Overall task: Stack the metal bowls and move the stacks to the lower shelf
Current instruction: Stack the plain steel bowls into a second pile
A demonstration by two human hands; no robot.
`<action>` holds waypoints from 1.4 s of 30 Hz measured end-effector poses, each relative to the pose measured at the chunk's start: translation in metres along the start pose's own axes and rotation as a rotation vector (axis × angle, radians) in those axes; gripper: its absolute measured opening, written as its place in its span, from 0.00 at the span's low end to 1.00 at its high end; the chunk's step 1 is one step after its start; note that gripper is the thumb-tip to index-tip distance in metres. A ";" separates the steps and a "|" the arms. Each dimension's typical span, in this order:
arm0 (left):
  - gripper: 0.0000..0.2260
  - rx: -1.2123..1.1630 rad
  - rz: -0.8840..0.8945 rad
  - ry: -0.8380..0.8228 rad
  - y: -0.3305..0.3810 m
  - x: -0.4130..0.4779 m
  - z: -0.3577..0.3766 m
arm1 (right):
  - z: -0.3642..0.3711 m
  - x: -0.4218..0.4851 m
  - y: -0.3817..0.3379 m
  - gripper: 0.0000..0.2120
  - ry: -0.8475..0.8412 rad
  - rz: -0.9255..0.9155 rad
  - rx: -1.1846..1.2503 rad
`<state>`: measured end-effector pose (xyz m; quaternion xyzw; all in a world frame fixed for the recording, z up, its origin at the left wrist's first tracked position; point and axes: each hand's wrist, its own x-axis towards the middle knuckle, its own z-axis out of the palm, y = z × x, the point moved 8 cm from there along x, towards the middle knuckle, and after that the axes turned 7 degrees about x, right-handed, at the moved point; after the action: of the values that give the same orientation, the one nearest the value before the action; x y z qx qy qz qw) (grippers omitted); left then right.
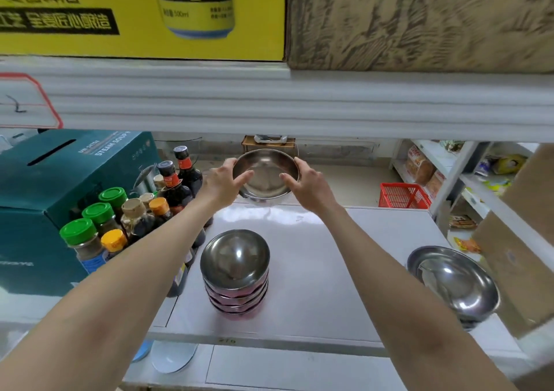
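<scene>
Both hands hold one metal bowl above the far part of the white shelf, tilted toward me so its inside shows. My left hand grips its left rim and my right hand grips its right rim, thumbs inside the bowl. A stack of several metal bowls stands near the shelf's front, below and nearer than the held bowl. Another stack of metal bowls sits at the shelf's right edge, partly hidden by cardboard.
Sauce bottles and spice jars crowd the shelf's left side beside a teal carton. A white shelf edge hangs overhead with boxes on it. A red basket sits on the floor beyond. Cardboard juts in at the right.
</scene>
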<state>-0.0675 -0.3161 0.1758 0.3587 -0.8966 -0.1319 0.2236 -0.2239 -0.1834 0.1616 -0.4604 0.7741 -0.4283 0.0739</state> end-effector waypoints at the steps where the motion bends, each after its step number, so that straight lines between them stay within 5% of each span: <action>1: 0.26 -0.005 0.012 0.002 0.012 -0.002 -0.002 | -0.014 -0.005 -0.001 0.30 0.020 0.005 -0.003; 11: 0.28 -0.128 0.075 -0.108 0.148 -0.039 0.025 | -0.148 -0.089 0.045 0.31 0.139 0.169 -0.125; 23: 0.23 -0.264 0.264 -0.269 0.294 -0.094 0.100 | -0.262 -0.201 0.107 0.17 0.283 0.185 -0.080; 36: 0.27 -0.221 0.194 -0.398 0.306 -0.133 0.179 | -0.254 -0.241 0.180 0.24 0.163 0.382 -0.083; 42: 0.24 -0.161 0.190 -0.433 0.293 -0.149 0.202 | -0.239 -0.249 0.190 0.14 0.139 0.333 -0.081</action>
<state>-0.2428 0.0116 0.0719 0.2172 -0.9399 -0.2551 0.0657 -0.3281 0.1918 0.1014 -0.2976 0.8596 -0.4092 0.0715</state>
